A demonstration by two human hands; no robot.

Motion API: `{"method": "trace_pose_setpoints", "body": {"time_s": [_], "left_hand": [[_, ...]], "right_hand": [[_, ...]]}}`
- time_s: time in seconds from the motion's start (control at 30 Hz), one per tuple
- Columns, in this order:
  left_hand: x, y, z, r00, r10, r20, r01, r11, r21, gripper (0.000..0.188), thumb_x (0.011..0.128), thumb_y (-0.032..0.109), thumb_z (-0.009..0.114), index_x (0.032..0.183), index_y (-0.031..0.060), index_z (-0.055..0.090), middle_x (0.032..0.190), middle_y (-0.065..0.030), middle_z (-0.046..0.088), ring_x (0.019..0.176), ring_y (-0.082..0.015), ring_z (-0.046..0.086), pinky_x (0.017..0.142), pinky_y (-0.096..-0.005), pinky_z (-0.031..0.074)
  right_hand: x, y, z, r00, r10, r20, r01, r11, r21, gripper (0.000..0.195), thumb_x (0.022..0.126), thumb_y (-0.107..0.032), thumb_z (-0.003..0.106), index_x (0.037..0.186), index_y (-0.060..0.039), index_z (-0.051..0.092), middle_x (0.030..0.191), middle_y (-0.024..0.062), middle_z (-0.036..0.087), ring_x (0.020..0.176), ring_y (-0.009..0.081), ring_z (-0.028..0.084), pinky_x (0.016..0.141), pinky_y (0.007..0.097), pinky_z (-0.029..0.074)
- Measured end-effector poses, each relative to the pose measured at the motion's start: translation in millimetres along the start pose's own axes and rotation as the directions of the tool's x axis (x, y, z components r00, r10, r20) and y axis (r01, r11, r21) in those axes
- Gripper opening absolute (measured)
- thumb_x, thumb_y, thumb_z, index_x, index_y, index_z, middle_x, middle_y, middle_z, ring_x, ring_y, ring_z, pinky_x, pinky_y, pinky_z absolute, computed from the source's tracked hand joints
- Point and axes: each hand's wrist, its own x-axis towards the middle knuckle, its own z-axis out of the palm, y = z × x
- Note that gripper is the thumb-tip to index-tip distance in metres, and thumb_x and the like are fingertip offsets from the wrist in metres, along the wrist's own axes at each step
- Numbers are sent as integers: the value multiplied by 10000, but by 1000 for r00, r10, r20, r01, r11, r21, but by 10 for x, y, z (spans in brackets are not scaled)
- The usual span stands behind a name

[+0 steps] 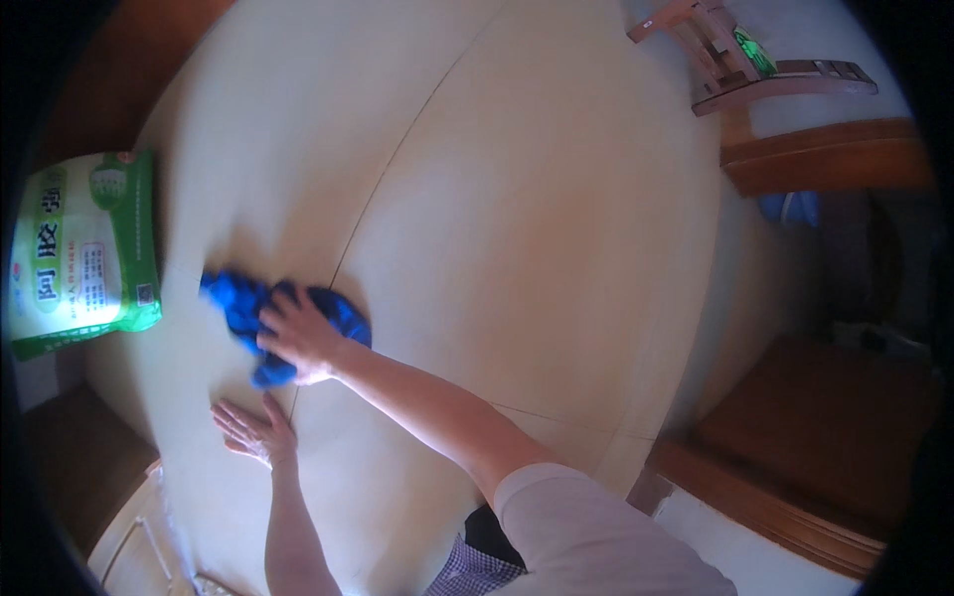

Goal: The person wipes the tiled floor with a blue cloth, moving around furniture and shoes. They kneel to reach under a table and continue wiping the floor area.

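Note:
A crumpled blue cloth (242,305) lies on the pale tiled floor (462,246), left of the middle of the head view. My right hand (302,339) presses down on the cloth with its fingers spread over it, and cloth shows on both sides of the hand. Nearer to me and a little to the left, my left hand (257,434) rests on the bare tile with its fingers apart, holding nothing. A dark joint between tiles runs under the cloth and past my left hand.
A green and white printed package (82,253) stands at the left. At the upper right is a pinkish-brown wooden stool or rack (753,89). Brown wooden door trim (827,153) and a brown wooden surface (805,439) border the right side. A pale panelled door (138,555) shows at lower left.

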Motion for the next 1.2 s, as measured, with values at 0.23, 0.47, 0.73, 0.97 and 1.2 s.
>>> {"method": "trace_pose_setpoints", "body": {"time_s": [0.23,0.47,0.73,0.97,1.2], "left_hand": [[-64,-324,-82,995,-81,53,76,993,95,779,836,560,363,1374,42,142,1417,-183,160,1316,-337,123,988,-561,142],[76,85,-154,970,-38,241,35,999,14,798,806,428,482,1365,-5,113,1429,-177,107,1325,-321,70,1011,-539,64],[154,-15,-386,862,-196,468,211,977,19,898,776,534,445,1351,-49,78,1424,-225,-12,1323,-349,-61,1003,-575,-14],[245,6,-544,856,-219,468,252,968,-8,896,762,551,458,1349,-39,127,1422,-230,21,1322,-364,-15,993,-596,11],[374,-89,-664,770,-74,634,292,924,-247,973,681,439,540,1352,-55,36,1416,-249,-39,1317,-378,-77,998,-604,-35]], "right_hand": [[-2322,830,-1148,614,604,-509,-468,797,382,590,550,-131,717,1100,-76,509,1108,91,508,1053,236,484,920,375,385],[-6571,1744,-1427,-526,762,-379,-810,-313,496,556,741,-309,658,1141,42,500,1133,117,532,1012,215,501,924,334,361],[-2771,4375,-1953,462,868,-182,-821,497,282,600,726,-347,654,1171,23,496,1148,128,539,1044,232,504,925,303,368],[738,860,-180,994,-20,-109,17,999,-34,670,546,-173,706,1181,-152,494,1206,158,454,1126,339,418,948,411,334],[-264,-927,631,981,120,-153,-122,993,2,849,511,-207,757,1264,-135,373,1248,220,351,1160,424,323,938,527,281]]}}
